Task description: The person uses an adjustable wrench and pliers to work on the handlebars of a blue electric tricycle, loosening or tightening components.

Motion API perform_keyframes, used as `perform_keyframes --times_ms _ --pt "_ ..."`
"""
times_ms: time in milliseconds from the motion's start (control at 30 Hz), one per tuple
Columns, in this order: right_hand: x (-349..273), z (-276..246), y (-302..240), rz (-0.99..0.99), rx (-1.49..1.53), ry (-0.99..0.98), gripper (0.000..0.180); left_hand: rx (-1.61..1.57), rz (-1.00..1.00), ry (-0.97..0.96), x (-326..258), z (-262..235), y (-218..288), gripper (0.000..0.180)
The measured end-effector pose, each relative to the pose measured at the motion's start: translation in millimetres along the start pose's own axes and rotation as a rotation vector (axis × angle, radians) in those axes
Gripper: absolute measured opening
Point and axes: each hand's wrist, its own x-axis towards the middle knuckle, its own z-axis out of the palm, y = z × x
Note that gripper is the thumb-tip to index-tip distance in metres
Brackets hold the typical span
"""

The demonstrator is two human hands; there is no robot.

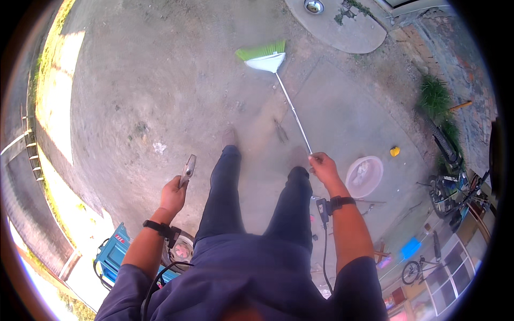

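Observation:
My right hand [322, 166] is closed round the upper end of a long thin silver handle. It belongs to a broom [266, 61] with a white head and green bristles, stretched out ahead of me over the ground. In my left hand [173, 193] is a short greyish metal hand tool [188, 169], pointing up and away from me. Its kind is hard to make out, and the fingers cover its lower end. The two hands are apart, one on each side of my legs.
A pale pink basin [364, 177] with something whitish inside stands right of my right hand, near a small yellow object [395, 151]. A teal machine or case [114, 251] is at lower left. Bicycle parts [447, 195] lie right. A metal bowl [314, 6] sits far ahead.

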Motion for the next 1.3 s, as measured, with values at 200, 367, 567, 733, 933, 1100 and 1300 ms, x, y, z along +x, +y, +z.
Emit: perform_keyframes --times_ms 200,367,567,733,933,1100,1300 --pt "65.8 89.8 35.2 -0.18 -0.375 -0.036 0.035 0.23 -0.092 -0.136 68.5 -8.7 -77.8 0.018" --pt "151.4 149.5 56.8 -0.097 -0.456 0.07 0.038 0.252 -0.167 -0.179 112.2 3.1 -109.8 0.017" --pt "234.8 184.0 101.0 0.03 -0.493 0.208 0.05 0.364 -0.248 -0.176 159.2 20.4 -124.2 0.019" --pt "284.5 210.7 135.7 0.106 -0.615 0.188 0.058 0.404 -0.361 -0.168 177.2 27.7 -126.6 0.022" --pt "311.4 218.0 148.5 0.115 -0.622 0.118 0.06 0.404 -0.3 -0.12 177.6 31.4 -130.0 0.019" --pt "281.6 180.7 115.7 0.206 -0.365 -0.031 0.061 0.27 -0.452 -0.032 161.6 24.7 -114.9 0.02" --pt "161.7 102.0 86.6 0.077 0.096 -0.093 0.059 0.264 -0.368 -0.051 107.9 -16.9 -81.0 0.024"
